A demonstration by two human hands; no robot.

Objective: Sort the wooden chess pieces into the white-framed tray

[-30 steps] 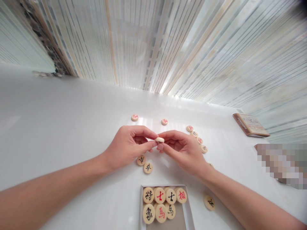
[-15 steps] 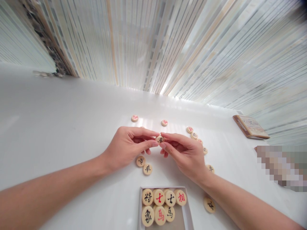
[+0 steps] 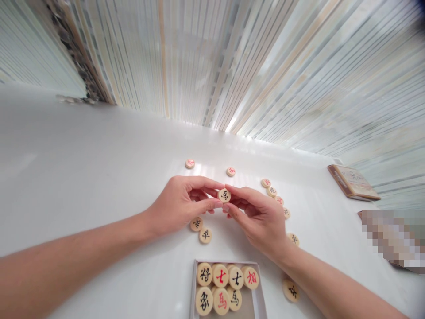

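Observation:
Between both hands, above the table, is a round wooden Chinese chess piece [image 3: 224, 195] with a black character facing me. My left hand [image 3: 181, 201] pinches its left edge with thumb and fingertips. On the other edge, the thumb and forefinger of my right hand [image 3: 260, 212] are closed. Just below my left hand, two black-lettered pieces [image 3: 205, 235] lie touching on the table. Nearer to me stands an open shallow box [image 3: 260, 292] holding several pieces in rows, red and black, with bare floor showing at its lower right.
More pieces are scattered on the white table [image 3: 99, 177]: red ones [image 3: 230, 171] at the back, a short chain [image 3: 271, 191] behind my right hand, and a black-lettered piece [image 3: 291, 290] beside my right forearm. A flat brown box [image 3: 354, 182] lies far right. Striped curtains [image 3: 186, 57] hang behind.
The held piece has turned so that its lettered face shows more fully. Both hands still grip it; the whole view has shifted slightly.

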